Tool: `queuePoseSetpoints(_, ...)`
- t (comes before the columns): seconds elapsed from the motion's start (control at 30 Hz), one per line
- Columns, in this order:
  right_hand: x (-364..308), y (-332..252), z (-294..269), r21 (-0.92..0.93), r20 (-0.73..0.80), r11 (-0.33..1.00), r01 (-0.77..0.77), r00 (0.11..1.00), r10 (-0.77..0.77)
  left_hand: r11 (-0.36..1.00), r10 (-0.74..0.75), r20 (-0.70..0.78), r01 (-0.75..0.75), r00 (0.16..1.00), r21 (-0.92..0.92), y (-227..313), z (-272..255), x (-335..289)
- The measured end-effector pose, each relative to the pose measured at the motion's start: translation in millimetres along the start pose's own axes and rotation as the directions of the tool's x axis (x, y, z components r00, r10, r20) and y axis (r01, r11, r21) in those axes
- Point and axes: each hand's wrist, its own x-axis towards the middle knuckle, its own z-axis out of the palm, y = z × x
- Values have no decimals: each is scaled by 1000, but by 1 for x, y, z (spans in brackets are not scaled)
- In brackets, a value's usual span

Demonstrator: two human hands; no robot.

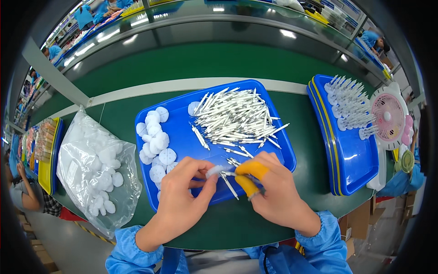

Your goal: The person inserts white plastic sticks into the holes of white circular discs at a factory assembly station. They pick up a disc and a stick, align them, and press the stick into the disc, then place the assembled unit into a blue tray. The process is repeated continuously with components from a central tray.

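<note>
My left hand [180, 189] pinches a small white translucent disc [213, 171] between thumb and fingers above the near edge of a blue tray [182, 130]. Yellow covers wrap the thumb and index finger of my right hand [280, 189], which closes on a thin white stick [229, 174] whose end meets the disc. Another white stick [230, 187] slants down between the two hands; what supports it I cannot make out. Inside the tray, a large heap of white sticks [237, 114] lies on the right, with loose round discs [157, 142] along the left side.
A clear plastic bag [93, 166] of white discs lies left of the tray. To the right, stacked blue and yellow trays [349, 162] hold discs with sticks standing in them [349, 105]. Behind these is a pink and white fan [388, 116]. A pale rail [169, 86] crosses beyond the tray.
</note>
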Motion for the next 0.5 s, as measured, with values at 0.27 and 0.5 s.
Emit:
queuePoseSetpoints(0.27, 5, 22, -7, -162, 7, 987, -20, 1000, 21, 992, -22, -104, 35, 994, 118, 3, -4, 5)
queuePoseSetpoints(0.5, 11, 14, -10, -238, 279, 968, 77, 960, -8, 992, 15, -104, -1, 995, 128, -1, -7, 6)
